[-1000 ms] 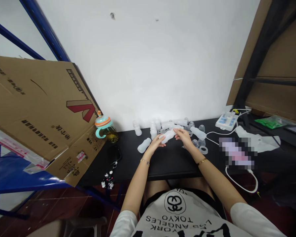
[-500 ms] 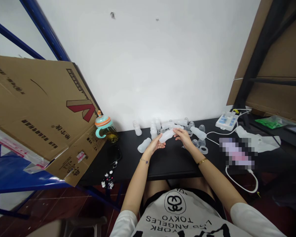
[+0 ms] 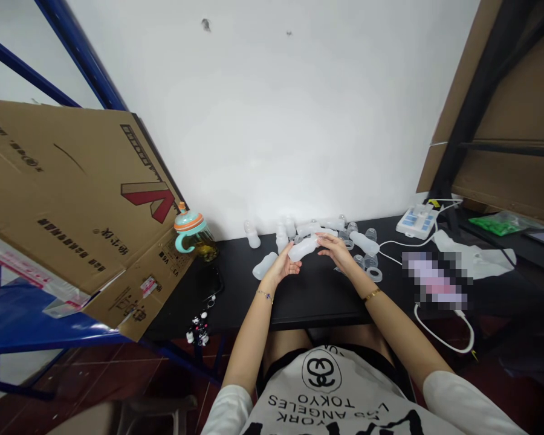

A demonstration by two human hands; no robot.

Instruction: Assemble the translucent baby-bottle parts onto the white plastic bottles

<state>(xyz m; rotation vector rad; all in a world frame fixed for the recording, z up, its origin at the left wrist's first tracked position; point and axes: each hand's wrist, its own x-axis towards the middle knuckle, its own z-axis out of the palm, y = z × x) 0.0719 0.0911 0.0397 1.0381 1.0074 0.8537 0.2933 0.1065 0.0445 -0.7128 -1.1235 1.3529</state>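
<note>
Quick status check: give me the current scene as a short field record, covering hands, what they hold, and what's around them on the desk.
left hand: grips the lower end of a translucent white bottle, lifted off the desk
right hand: at the bottle's upper end, fingers spread; grip unclear
loose bottles: scattered behind and beside the hands, some upright, some lying
clear caps and rings: right of the right hand
desk: black
sippy cup: teal and orange, far left on the desk
cardboard box: tilted, left of the desk
white device: far right, cable attached
</note>
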